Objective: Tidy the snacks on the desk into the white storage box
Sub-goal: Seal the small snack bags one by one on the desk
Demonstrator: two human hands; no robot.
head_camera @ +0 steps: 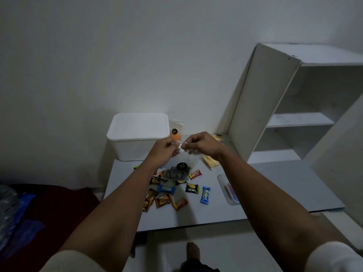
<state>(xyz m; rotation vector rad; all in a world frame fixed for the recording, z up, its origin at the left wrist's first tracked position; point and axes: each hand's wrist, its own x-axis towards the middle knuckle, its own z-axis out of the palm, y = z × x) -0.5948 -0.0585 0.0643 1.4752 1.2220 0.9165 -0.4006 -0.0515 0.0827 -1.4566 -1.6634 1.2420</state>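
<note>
- My left hand (164, 151) and right hand (200, 144) are pinching the top of a clear plastic bag of dark cookies (179, 169), hanging above the desk.
- White lidded plastic storage box (137, 134) is sitting just behind my hands.
- Bag's contents are hard to make out.

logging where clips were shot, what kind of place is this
Probably a bedroom or small living room at home, not a workplace: a plain white desk against a bare wall, a white shelf unit on it, and what looks like bedding beside it.
</note>
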